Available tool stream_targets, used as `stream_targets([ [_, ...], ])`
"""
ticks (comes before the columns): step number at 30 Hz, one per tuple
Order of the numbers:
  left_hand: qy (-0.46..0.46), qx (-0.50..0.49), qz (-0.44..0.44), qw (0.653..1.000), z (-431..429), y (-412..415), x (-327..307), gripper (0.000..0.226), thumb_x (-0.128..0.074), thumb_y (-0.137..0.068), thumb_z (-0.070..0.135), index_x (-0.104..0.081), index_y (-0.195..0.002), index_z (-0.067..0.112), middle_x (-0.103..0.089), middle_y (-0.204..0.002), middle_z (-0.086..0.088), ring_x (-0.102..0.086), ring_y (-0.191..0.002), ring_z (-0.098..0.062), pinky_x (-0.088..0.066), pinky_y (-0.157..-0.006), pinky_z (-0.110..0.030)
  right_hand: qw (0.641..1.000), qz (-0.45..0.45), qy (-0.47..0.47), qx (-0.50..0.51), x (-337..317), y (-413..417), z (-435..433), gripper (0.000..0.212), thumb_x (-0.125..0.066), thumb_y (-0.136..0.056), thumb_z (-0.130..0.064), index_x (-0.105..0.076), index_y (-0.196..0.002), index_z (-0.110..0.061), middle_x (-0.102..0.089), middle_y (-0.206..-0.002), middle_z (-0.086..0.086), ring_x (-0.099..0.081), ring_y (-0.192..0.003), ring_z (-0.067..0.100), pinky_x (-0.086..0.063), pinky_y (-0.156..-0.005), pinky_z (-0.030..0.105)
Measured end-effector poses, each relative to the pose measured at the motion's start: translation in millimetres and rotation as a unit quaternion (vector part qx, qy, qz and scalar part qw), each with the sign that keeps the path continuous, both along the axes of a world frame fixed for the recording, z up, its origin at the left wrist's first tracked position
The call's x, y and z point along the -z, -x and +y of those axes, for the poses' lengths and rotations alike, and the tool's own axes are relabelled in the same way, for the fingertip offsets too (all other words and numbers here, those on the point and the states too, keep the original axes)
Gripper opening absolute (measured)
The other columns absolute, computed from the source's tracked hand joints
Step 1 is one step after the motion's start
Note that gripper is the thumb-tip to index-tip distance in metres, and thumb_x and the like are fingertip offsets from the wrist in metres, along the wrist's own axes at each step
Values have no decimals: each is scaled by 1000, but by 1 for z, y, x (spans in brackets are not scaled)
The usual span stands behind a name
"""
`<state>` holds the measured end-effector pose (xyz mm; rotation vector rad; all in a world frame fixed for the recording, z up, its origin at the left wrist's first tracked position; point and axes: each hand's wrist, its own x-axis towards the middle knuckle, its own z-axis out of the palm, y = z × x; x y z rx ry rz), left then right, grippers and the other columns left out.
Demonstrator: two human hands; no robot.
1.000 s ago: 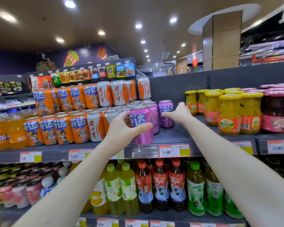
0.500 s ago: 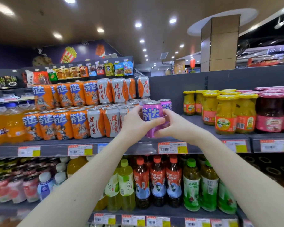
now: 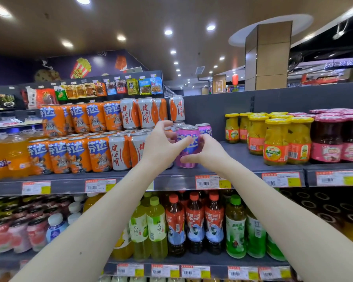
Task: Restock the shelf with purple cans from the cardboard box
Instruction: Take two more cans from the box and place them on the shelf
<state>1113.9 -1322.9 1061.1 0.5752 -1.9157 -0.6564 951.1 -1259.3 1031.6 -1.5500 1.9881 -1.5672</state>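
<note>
A purple can (image 3: 189, 139) stands upright on the grey shelf (image 3: 243, 157), between the white-and-orange cans and the jars. My left hand (image 3: 161, 146) wraps its left side, thumb across the front. From the right, my right hand (image 3: 207, 152) grips the can's lower part. A second purple can (image 3: 204, 129) stands just behind it, partly hidden. No cardboard box appears in the head view.
Orange cans (image 3: 77, 153) and white-and-orange cans (image 3: 118, 151) are stacked two high to the left. Yellow fruit jars (image 3: 277, 143) and red jars (image 3: 326, 141) stand to the right. Bottles (image 3: 194, 222) fill the shelf below. Bare shelf lies between the purple cans and the jars.
My right hand came back from the rear purple can and closed on the front can beside my left hand. The front can moved back and right onto the shelf.
</note>
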Motion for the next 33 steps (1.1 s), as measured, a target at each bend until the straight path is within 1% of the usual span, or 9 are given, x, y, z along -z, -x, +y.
stream_targets([
  [2, -3, -8, 5, 1000, 0, -6, -1, 62, -81, -87, 42, -51, -138, 22, -71, -107, 9, -69, -101, -9, -57, -66, -18, 1000, 16, -15, 3, -1, -2, -2, 69, -97, -57, -37, -55, -110, -28, -68, -103, -13, -67, -91, 3, -56, -70, 23],
  [4, -3, -20, 12, 1000, 0, -12, 1, 54, -78, -90, 40, -53, -134, 21, -72, -105, 8, -67, -95, -3, -50, -60, -10, 999, 26, -27, 6, 0, -3, -3, 68, -97, -58, -37, -53, -110, -29, -67, -100, -16, -66, -87, 0, -51, -63, 17],
  [6, -3, -30, 17, 999, 1, -16, 6, 49, -78, -91, 37, -55, -132, 21, -74, -99, 9, -66, -90, 2, -51, -63, -11, 999, 23, -36, 6, 3, -2, -5, 67, -96, -59, -37, -54, -110, -29, -67, -99, -15, -67, -86, 1, -52, -62, 17],
  [12, -4, -45, -4, 999, 8, -27, 17, 41, -73, -95, 32, -54, -130, 23, -73, -90, 14, -65, -79, 13, -45, -59, -8, 998, 29, -50, 7, 2, -1, -7, 69, -95, -64, -34, -56, -120, -23, -67, -105, -12, -65, -91, 3, -55, -68, 21],
  [16, -5, -58, -29, 998, 14, -35, 21, 38, -71, -95, 30, -57, -130, 22, -72, -92, 14, -66, -84, 2, -44, -65, -15, 997, 34, -65, 13, -1, 0, -10, 72, -95, -64, -35, -57, -123, -21, -68, -110, -8, -66, -93, 6, -54, -69, 21],
  [23, -19, -68, -34, 997, 36, -50, 36, 29, -67, -95, 26, -57, -122, 27, -70, -92, 14, -65, -84, -1, -44, -65, -16, 997, 18, -79, 16, -2, -4, -11, 82, -94, -66, -35, -51, -133, -20, -63, -117, -7, -64, -104, 12, -55, -75, 25],
  [26, -30, -53, -41, 997, 51, -60, 46, 29, -66, -97, 27, -56, -124, 28, -70, -94, 13, -66, -85, -4, -48, -63, -19, 995, 31, -83, 38, -2, -11, -8, 77, -93, -68, -36, -51, -130, -20, -64, -122, -3, -62, -104, 13, -55, -78, 29],
  [29, -32, -44, -46, 997, 65, -76, 54, 29, -66, -98, 26, -56, -125, 29, -71, -96, 14, -67, -83, -1, -48, -56, -13, 993, 44, -95, 47, -2, -18, -1, 82, -91, -69, -39, -49, -136, -18, -62, -128, -1, -60, -106, 13, -54, -83, 30],
  [33, -38, -42, -77, 995, 83, -102, 65, 35, -64, -99, 29, -52, -133, 28, -68, -100, 13, -68, -85, -4, -51, -58, -19, 992, 43, -100, 71, -1, -33, 23, 89, -92, -66, -40, -45, -139, -18, -61, -132, 1, -60, -110, 15, -49, -82, 28],
])
